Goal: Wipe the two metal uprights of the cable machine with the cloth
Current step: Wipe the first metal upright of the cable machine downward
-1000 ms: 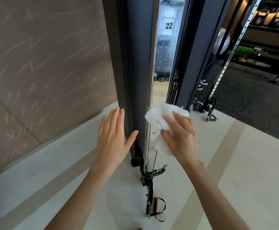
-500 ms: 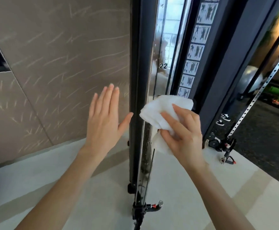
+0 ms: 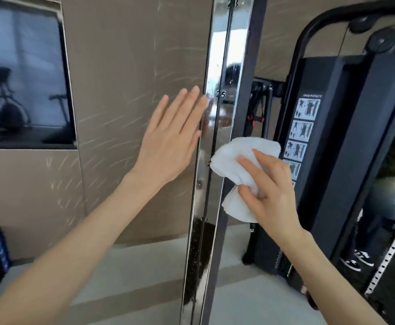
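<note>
A shiny chrome upright (image 3: 217,66) of the cable machine runs top to bottom through the middle, with numbers printed along it. My right hand (image 3: 271,193) grips a bunched white cloth (image 3: 236,160) and presses it against the upright's right side at mid height. My left hand (image 3: 170,134) is held flat with straight fingers just left of the upright, fingertips at its left edge near the number 25. A second perforated upright (image 3: 393,249) shows at the lower right edge.
A brown panelled wall (image 3: 126,66) stands behind, with a dark screen (image 3: 22,73) at left. The black weight-stack housing (image 3: 320,141) with an exercise chart stands right of the upright. A grey ball (image 3: 388,195) and shoes (image 3: 356,259) lie beyond.
Both hands have moved up the chrome upright with the cloth, from near number 22 towards 25. The view has tilted upward, so the floor and the cable handle dropped out of sight.
</note>
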`<state>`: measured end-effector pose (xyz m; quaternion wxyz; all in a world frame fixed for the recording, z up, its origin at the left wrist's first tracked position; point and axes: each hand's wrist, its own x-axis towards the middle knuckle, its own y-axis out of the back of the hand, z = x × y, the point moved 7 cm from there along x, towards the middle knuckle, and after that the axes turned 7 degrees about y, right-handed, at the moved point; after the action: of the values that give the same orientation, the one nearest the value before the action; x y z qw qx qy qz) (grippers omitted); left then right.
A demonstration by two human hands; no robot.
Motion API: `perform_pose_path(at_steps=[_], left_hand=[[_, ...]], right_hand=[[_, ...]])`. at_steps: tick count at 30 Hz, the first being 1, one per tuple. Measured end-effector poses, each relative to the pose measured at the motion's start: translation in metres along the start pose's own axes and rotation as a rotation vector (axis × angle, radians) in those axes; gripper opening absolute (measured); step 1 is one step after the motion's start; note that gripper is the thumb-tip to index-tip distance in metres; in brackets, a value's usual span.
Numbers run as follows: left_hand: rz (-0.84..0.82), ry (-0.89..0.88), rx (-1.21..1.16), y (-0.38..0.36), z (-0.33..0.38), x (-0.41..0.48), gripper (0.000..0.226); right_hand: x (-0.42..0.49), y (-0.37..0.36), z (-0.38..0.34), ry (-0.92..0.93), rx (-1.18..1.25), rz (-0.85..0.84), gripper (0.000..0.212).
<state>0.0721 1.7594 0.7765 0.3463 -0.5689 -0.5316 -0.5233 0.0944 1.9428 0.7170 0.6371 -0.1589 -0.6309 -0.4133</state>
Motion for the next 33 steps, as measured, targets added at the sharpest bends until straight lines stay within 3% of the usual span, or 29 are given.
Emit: perform_pose_path(at_steps=[7, 14, 20, 33], left_hand=[[0.049, -0.241, 0.163, -0.001, 0.011, 0.080, 0.053], [-0.014, -0.246, 0.377, -0.012, -0.035, 0.135, 0.050], [0.035, -0.296, 0.350, 0.004, -0.083, 0.147, 0.036], [0.114, -0.378, 0.261, -0.007, -0.120, 0.184, 0.040]], right_hand=[[0.045, 0.015, 0.025, 0.108, -0.015, 0.067, 0.038], [0.116, 0.028, 0.048, 0.146, -0.053, 0.170, 0.040], [0.198, 0.020, 0.061, 0.159, -0.154, 0.181, 0.043], [0.398, 0.050, 0.070, 0.166, -0.435, 0.274, 0.047]])
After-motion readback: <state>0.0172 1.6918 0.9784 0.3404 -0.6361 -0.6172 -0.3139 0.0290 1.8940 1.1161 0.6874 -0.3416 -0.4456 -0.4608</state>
